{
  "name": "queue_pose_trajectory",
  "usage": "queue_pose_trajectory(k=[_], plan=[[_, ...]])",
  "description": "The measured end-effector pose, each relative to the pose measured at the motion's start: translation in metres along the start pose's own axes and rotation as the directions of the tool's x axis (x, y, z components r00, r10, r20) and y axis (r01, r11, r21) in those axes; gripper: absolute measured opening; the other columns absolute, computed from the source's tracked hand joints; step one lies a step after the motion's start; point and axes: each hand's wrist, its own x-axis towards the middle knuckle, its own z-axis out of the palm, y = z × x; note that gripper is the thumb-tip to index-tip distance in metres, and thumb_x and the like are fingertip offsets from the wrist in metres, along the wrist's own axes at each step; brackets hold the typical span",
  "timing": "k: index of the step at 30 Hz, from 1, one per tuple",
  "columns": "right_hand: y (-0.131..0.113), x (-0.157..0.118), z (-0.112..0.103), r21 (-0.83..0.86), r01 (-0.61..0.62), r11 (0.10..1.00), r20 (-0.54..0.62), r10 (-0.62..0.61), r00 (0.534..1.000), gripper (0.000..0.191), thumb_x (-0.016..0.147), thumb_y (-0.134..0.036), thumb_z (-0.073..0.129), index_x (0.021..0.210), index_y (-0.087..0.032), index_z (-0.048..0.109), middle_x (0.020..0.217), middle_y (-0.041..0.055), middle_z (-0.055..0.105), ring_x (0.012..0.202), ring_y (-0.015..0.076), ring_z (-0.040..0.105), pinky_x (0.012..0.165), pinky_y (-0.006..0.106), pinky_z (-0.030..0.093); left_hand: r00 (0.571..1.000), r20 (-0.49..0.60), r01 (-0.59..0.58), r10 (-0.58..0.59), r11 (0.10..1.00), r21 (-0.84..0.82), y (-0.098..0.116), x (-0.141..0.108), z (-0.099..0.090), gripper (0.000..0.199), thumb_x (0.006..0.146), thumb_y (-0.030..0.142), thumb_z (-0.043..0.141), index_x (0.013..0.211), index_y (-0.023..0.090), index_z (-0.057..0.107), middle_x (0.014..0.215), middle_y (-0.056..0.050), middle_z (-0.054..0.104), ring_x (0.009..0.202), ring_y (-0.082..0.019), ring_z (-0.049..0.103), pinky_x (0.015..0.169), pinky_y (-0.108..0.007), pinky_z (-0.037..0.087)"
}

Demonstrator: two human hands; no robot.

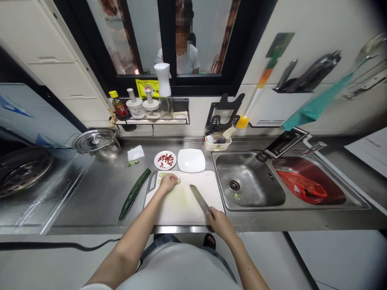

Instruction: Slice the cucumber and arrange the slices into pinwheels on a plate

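My right hand point(217, 220) is closed round the handle of a kitchen knife point(198, 197), whose blade points up and left over the white cutting board point(181, 213). At the board's upper left, my left hand point(168, 183) pinches a cucumber slice point(178, 181). More cucumber slices point(162, 175) lie just behind that hand, partly hidden by it. A whole cucumber point(135, 193) rests on the steel counter left of the board. Behind the board stand a small white plate point(165, 160) of chopped red pieces and a white square plate point(191, 160).
To the right is a double sink point(250, 181) with a faucet point(281, 145) and a red plastic bag point(302, 187). A lidded steel pot point(98, 143) stands at the back left, near a white tissue point(136, 153). A seasoning rack point(151, 121) hangs below the window. Someone point(187, 58) appears behind the glass.
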Motion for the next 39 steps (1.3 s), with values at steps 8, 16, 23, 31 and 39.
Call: queue_pose_trajectory(k=[8,16,23,31,39], plan=[[-0.014,0.000,0.004,-0.101,0.047,0.994,0.048,-0.042,0.998,0.023,0.097,-0.028,0.038,0.096,-0.018,0.059,0.091,0.0079,0.069,0.084,0.0168,0.062,0.063,0.024,0.029,0.998,0.024,0.051,-0.051,0.998,-0.023,-0.017,-0.022,0.010,0.017,0.074,0.014,0.063,0.089,0.016,0.070,0.083,-0.003,0.071,0.076,-0.013,0.063,0.069,-0.022,0.046],[-0.031,-0.004,0.008,-0.219,0.059,0.974,0.120,-0.033,0.992,0.027,0.097,-0.026,0.034,0.101,-0.017,0.059,0.094,0.0112,0.069,0.087,0.0199,0.063,0.065,0.026,0.032,1.000,0.011,0.025,-0.027,0.988,0.152,-0.024,-0.043,0.016,0.031,0.078,0.017,0.058,0.106,0.018,0.071,0.101,-0.006,0.072,0.096,-0.017,0.064,0.086,-0.025,0.045],[-0.042,-0.011,0.012,-0.239,0.103,0.965,0.144,-0.069,0.987,0.029,0.096,-0.022,0.033,0.101,-0.015,0.060,0.093,0.0129,0.068,0.087,0.0218,0.063,0.066,0.027,0.036,0.995,0.081,-0.080,0.059,0.954,0.288,-0.025,-0.056,0.005,0.042,0.081,0.016,0.050,0.121,0.019,0.065,0.115,-0.009,0.069,0.107,-0.020,0.061,0.094,-0.029,0.042],[-0.051,-0.013,0.019,-0.253,0.121,0.960,0.163,-0.080,0.983,0.030,0.094,-0.020,0.032,0.105,-0.016,0.059,0.092,0.0125,0.069,0.090,0.0215,0.064,0.069,0.027,0.038,0.992,0.062,-0.124,0.109,0.915,0.384,-0.021,-0.063,0.003,0.041,0.080,0.012,0.052,0.117,0.021,0.064,0.106,-0.008,0.070,0.103,-0.020,0.061,0.090,-0.028,0.042],[-0.051,-0.016,0.018,-0.282,0.132,0.950,0.175,-0.084,0.981,0.029,0.095,-0.021,0.033,0.105,-0.015,0.059,0.093,0.0137,0.068,0.091,0.0222,0.064,0.071,0.028,0.040,0.995,-0.038,-0.083,0.097,0.958,0.274,-0.037,-0.056,0.000,0.028,0.082,0.016,0.049,0.104,0.020,0.067,0.099,-0.006,0.071,0.095,-0.018,0.062,0.083,-0.026,0.042]])
